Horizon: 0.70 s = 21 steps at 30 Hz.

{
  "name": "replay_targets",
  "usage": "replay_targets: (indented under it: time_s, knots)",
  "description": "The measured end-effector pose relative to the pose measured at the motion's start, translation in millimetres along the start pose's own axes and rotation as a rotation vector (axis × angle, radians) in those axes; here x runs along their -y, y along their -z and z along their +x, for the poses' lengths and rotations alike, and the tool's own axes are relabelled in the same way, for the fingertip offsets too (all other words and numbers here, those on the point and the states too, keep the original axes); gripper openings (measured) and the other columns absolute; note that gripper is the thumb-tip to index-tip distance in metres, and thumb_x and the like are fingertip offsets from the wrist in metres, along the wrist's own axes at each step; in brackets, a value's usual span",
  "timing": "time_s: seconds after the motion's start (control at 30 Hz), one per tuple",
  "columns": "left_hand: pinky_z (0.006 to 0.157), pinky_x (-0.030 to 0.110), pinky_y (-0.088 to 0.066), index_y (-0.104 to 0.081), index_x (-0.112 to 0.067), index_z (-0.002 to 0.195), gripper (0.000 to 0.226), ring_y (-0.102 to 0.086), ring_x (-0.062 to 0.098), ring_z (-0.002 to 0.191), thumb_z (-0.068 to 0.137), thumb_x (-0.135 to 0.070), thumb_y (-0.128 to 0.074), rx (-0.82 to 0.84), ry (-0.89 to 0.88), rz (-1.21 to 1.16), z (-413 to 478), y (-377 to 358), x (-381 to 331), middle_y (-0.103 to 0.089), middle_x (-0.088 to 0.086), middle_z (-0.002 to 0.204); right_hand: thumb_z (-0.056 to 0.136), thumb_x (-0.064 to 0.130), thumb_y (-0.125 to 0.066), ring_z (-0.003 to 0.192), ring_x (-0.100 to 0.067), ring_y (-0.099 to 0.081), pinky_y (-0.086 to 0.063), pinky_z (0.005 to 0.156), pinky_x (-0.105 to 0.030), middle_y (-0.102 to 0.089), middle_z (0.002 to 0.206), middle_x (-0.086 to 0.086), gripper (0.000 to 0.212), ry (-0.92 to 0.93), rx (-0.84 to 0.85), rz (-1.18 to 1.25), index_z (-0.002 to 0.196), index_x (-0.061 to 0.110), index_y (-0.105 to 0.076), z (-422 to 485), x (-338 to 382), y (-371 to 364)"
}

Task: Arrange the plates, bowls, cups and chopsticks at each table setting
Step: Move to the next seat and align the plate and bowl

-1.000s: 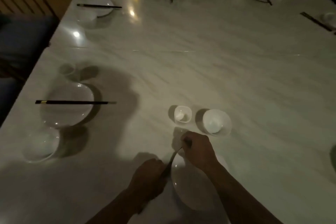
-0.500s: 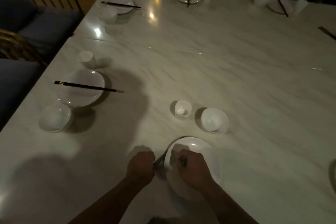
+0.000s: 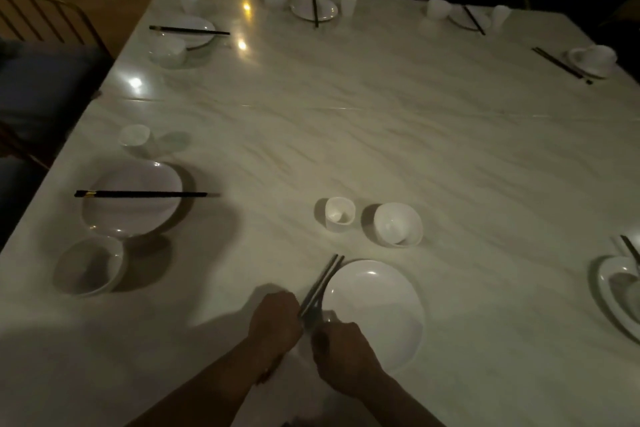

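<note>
Since the earlier frame the right hand (image 3: 341,354) has drawn back off the dinner plate (image 3: 381,315) toward the near edge of the table. More of the pair of chopsticks (image 3: 322,284) is now exposed beyond the hands.

Current condition: the pair of chopsticks lies slanted along the plate's left rim, tips pointing toward the far edge and slightly splayed. The butt ends are taken up between the two hands. The left hand (image 3: 273,322) is curled round the lower part of the pair from the left. The right hand's fingers are curled in against the butt ends and appear to pinch them, though the light is dim there. The hands sit close together, just left of the plate, near the near edge of the marble table (image 3: 415,135).

Beyond the plate stand a small cup (image 3: 339,214) and, just to its right, a small bowl (image 3: 398,224), apart from each other and from the plate.

At the left edge, a second setting: the left plate (image 3: 131,215) with the left chopsticks (image 3: 142,194) laid across it, the left bowl (image 3: 88,265) touching its near side, and the left cup (image 3: 135,136) beyond it. Further settings line the far and right edges.
</note>
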<state>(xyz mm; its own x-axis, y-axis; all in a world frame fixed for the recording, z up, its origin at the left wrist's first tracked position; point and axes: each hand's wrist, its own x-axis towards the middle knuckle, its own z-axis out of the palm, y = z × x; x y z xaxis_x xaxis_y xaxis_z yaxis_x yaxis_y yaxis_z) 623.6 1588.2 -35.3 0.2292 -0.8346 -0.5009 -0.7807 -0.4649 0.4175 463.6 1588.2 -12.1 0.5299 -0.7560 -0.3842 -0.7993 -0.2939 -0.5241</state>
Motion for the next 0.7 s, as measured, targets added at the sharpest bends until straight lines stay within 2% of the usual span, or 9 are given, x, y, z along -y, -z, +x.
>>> replay_targets:
  time_s: [0.07,0.13,0.17,0.23,0.3,0.33,0.43,0.6,0.7]
  knots:
    - [0.087,0.033,-0.053,-0.068,-0.011,0.098,0.019,-0.064,0.023,0.097,0.084,-0.022,-0.06,-0.002,-0.017,-0.008,6.1,11.2,11.3,-0.068,0.007,0.105,0.097,0.024,-0.05,0.093,-0.025,-0.065,-0.027,0.056,-0.008,-0.07,0.106,-0.008,0.026,-0.028,-0.027,0.0,0.11,0.008,-0.066,5.5,9.4,-10.8]
    - [0.088,0.031,-0.052,-0.069,-0.014,0.099,0.019,-0.063,0.022,0.099,0.084,-0.024,-0.062,-0.009,-0.05,-0.011,11.7,22.9,24.7,-0.068,0.004,0.106,0.097,0.024,-0.052,0.095,-0.022,-0.067,-0.028,0.055,0.0,-0.07,0.109,-0.007,0.028,-0.092,-0.076,0.047,0.118,0.009,-0.063,12.8,20.7,-20.7]
    - [0.088,0.031,-0.052,-0.069,-0.015,0.097,0.017,-0.063,0.021,0.098,0.084,-0.024,-0.064,-0.015,-0.06,-0.019,13.9,28.8,31.3,-0.068,0.003,0.104,0.097,0.024,-0.052,0.097,-0.021,-0.067,-0.03,0.06,0.002,-0.07,0.11,-0.006,0.029,-0.121,-0.095,0.078,0.121,0.009,-0.061,17.3,26.7,-24.6]
    - [0.087,0.031,-0.052,-0.069,-0.017,0.094,0.015,-0.064,0.02,0.097,0.082,-0.025,-0.066,-0.047,-0.075,-0.039,17.0,39.0,44.1,-0.068,0.002,0.101,0.097,0.027,-0.055,0.097,-0.02,-0.068,-0.043,0.075,-0.008,-0.071,0.109,-0.006,0.03,-0.187,-0.122,0.111,0.121,0.009,-0.06,24.9,41.2,-30.8]
    - [0.088,0.03,-0.051,-0.069,-0.018,0.094,0.016,-0.064,0.019,0.096,0.081,-0.025,-0.068,-0.072,-0.071,-0.054,18.3,47.2,55.6,-0.068,0.001,0.101,0.09,0.025,-0.068,0.09,-0.019,-0.07,-0.051,0.077,-0.02,-0.072,0.099,-0.008,0.029,-0.224,-0.177,0.085,0.113,0.007,-0.064,33.7,48.4,-37.4]
    - [0.089,0.028,-0.051,-0.069,-0.018,0.094,0.016,-0.064,0.018,0.096,0.081,-0.026,-0.069,-0.073,-0.066,-0.059,18.5,50.5,60.2,-0.068,0.001,0.1,0.087,0.024,-0.073,0.091,-0.016,-0.07,-0.05,0.078,-0.017,-0.072,0.1,-0.007,0.034,-0.237,-0.201,0.089,0.114,0.006,-0.064,37.0,51.8,-39.1]
    - [0.088,0.028,-0.051,-0.07,-0.019,0.091,0.012,-0.064,0.018,0.095,0.08,-0.025,-0.068,-0.061,-0.05,-0.098,20.1,56.5,71.3,-0.068,-0.001,0.098,0.097,0.029,-0.059,0.109,-0.012,-0.062,-0.035,0.081,-0.011,-0.063,0.123,-0.004,0.041,-0.303,-0.143,0.167,0.133,0.011,-0.051,43.8,56.4,-44.3]
    - [0.089,0.03,-0.05,-0.07,-0.016,0.089,0.011,-0.064,0.021,0.095,0.08,-0.022,-0.069,-0.071,-0.046,-0.133,20.8,58.6,81.7,-0.069,0.003,0.097,0.09,0.036,-0.066,0.097,-0.013,-0.068,-0.051,0.076,-0.017,-0.065,0.102,0.005,0.038,-0.442,-0.176,0.287,0.12,0.014,-0.054,50.1,58.0,-39.0]
    - [0.085,0.026,-0.049,-0.068,-0.02,0.085,0.008,-0.064,0.02,0.092,0.079,-0.022,-0.071,-0.077,-0.015,-0.187,22.0,60.7,80.3,-0.069,0.001,0.095,0.081,0.049,-0.07,0.09,-0.008,-0.068,-0.056,0.077,-0.019,-0.067,0.101,0.007,0.047,-0.364,-0.154,0.309,0.115,0.018,-0.06,48.3,53.6,-29.7]
